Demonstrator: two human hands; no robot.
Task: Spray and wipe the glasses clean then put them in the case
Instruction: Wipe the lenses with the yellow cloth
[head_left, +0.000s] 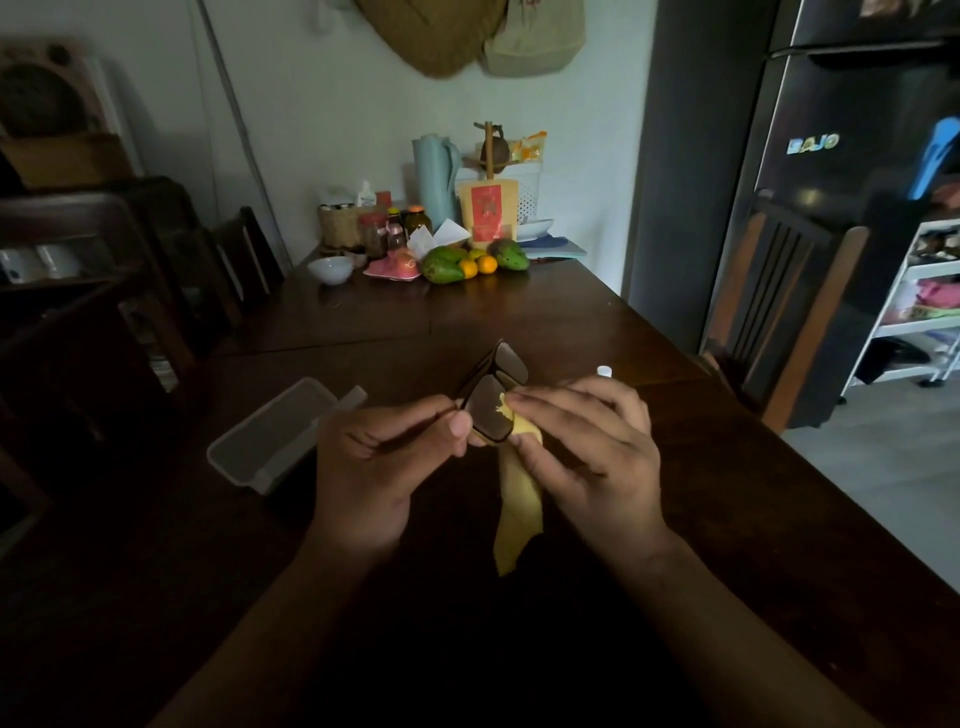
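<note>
Your dark table (571, 322) fills the middle of the frame, with fruit (441, 264) at its far end. The clear case (270, 441) lies open at centre left, beside your left hand (374, 467), which pinches the glasses (493, 395) by their near corner. Your right hand (587, 452) pinches the yellow cloth (519, 514) onto the near lens. The glasses hang at frame centre between both hands, their long axis running away from you, slightly rightward. A white bottle cap (604, 371) peeks up behind your right hand.
</note>
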